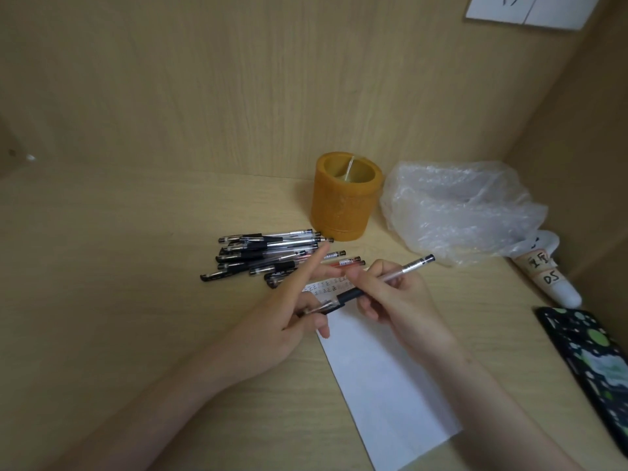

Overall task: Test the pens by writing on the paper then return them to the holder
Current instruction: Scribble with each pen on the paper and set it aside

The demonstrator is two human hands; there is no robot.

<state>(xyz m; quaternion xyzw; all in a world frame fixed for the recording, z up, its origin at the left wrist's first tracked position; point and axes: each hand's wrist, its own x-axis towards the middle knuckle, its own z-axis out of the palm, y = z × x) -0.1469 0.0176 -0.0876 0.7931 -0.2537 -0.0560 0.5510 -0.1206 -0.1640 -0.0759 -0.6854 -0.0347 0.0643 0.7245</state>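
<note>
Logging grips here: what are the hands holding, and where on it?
One pen: the right hand grips its clear barrel, the left hand pinches the tip end.

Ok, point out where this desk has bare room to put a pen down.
The widest bare desk lies left of the pen pile. A narrower strip runs between the paper and the phone. It is crowded in front of the pen holder, where the pile, the plastic bag, the left hand and the right hand close in.

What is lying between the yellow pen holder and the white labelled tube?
A crumpled clear plastic bag lies between the holder and the tube, in the head view.
</note>
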